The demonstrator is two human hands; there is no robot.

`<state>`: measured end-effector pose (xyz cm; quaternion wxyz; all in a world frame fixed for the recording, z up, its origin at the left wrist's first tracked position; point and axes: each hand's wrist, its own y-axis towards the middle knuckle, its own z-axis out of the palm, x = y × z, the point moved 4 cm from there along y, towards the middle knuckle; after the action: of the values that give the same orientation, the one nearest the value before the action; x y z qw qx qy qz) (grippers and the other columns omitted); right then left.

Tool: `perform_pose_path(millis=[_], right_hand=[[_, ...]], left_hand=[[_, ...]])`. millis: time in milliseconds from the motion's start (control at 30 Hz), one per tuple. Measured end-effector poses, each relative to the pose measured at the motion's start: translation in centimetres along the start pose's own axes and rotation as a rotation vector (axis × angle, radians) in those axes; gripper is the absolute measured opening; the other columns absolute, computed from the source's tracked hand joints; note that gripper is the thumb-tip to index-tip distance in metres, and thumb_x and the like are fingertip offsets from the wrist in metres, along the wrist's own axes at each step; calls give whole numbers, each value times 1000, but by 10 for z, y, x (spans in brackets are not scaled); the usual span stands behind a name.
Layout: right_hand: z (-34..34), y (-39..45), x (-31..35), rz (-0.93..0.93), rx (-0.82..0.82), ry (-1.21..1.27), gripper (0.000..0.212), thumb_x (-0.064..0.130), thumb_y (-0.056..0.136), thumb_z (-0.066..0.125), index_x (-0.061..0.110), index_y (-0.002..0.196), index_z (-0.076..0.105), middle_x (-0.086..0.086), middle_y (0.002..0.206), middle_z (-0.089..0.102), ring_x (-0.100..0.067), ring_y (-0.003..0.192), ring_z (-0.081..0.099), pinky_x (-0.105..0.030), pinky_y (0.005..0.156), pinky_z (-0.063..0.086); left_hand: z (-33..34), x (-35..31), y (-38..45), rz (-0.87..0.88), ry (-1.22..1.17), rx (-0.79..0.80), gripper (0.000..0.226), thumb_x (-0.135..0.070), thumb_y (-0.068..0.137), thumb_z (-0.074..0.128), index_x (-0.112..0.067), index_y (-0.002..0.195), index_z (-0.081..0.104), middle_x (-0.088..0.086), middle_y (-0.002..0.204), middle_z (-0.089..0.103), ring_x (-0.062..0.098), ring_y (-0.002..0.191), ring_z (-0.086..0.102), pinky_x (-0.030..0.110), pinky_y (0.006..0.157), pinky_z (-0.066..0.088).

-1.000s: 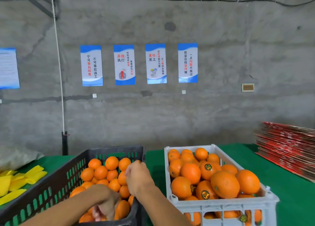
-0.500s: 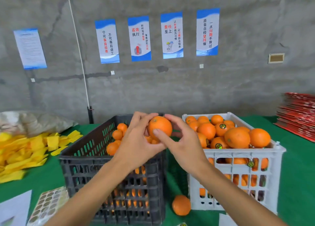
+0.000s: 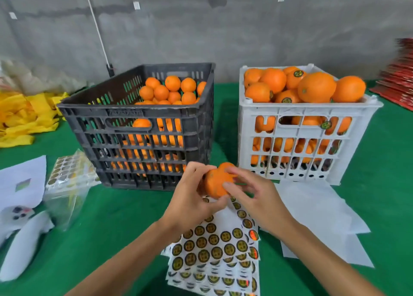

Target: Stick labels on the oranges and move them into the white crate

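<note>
My left hand [image 3: 190, 199] grips an orange [image 3: 214, 185] low over the green table [image 3: 107, 219], in front of the gap between the two crates. My right hand [image 3: 254, 197] pinches the same orange from the right with thumb and index finger; its other fingers are spread. Just behind it lies a second orange [image 3: 226, 166], partly hidden. A sheet of round black-and-gold labels [image 3: 223, 248] lies under my wrists. The black crate [image 3: 134, 111] at left holds unlabelled oranges. The white crate [image 3: 297, 109] at right is heaped with oranges, some labelled.
More label sheets in a clear bag [image 3: 67, 175] and white papers [image 3: 22, 179] lie at left. White backing paper [image 3: 317, 210] lies before the white crate. Yellow bags [image 3: 24, 117] are piled far left, red cartons [image 3: 400, 79] far right. A concrete wall stands behind.
Both hands have brought the orange down from above the black crate to just over the label sheet. My view has tilted down toward the table.
</note>
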<state>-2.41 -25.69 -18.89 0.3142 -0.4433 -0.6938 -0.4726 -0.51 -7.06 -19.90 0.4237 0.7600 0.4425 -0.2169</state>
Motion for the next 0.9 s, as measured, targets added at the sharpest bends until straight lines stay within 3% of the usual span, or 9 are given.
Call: perform_pose_path(millis=[133, 233, 367, 433, 600, 767, 900], right_hand=[[-4, -32, -32, 44, 132, -111, 30, 52, 96, 63, 38, 120, 72, 26, 119, 69, 0, 115, 64, -25, 98, 51], [1, -41, -37, 47, 377, -216, 47, 65, 87, 70, 39, 127, 69, 31, 134, 58, 2, 133, 50, -19, 108, 40], [13, -40, -36, -14, 530, -410, 71, 82, 77, 65, 47, 139, 57, 42, 151, 29, 12, 144, 20, -23, 117, 19], [18, -41, -36, -41, 530, -404, 66, 78, 80, 65, 48, 137, 59, 40, 153, 27, 9, 146, 18, -23, 118, 16], [21, -37, -33, -143, 456, -466, 47, 68, 88, 64, 41, 127, 71, 29, 146, 45, 1, 140, 33, -25, 117, 22], [23, -38, -31, -179, 463, -467, 45, 65, 88, 67, 36, 122, 74, 28, 142, 49, -2, 137, 39, -21, 116, 22], [26, -42, -33, -92, 460, -416, 56, 67, 89, 64, 38, 137, 62, 33, 146, 42, -2, 142, 33, -17, 116, 22]], left_hand=[[10, 27, -28, -141, -83, -7, 60, -62, 75, 83, -41, 126, 60, -22, 123, 50, 3, 113, 60, 31, 89, 59], [9, 37, -27, -190, -63, -51, 59, -63, 75, 81, -40, 125, 60, -22, 123, 51, 3, 114, 59, 24, 89, 56], [9, 39, -26, -197, -78, -77, 59, -60, 76, 81, -41, 127, 58, -23, 123, 49, 2, 114, 58, 18, 88, 54], [9, 42, -25, -201, -80, -82, 58, -60, 77, 81, -40, 127, 59, -23, 122, 49, 2, 115, 59, 20, 90, 55], [12, 47, -23, -186, -83, -46, 61, -67, 77, 78, -43, 129, 57, -24, 125, 48, 3, 115, 59, 26, 91, 57], [13, 48, -23, -190, -63, -49, 64, -68, 78, 78, -41, 131, 56, -26, 125, 47, -1, 116, 58, 12, 89, 51], [13, 49, -24, -188, -90, -16, 66, -66, 78, 79, -38, 134, 55, -26, 128, 46, 0, 118, 56, 19, 91, 54]])
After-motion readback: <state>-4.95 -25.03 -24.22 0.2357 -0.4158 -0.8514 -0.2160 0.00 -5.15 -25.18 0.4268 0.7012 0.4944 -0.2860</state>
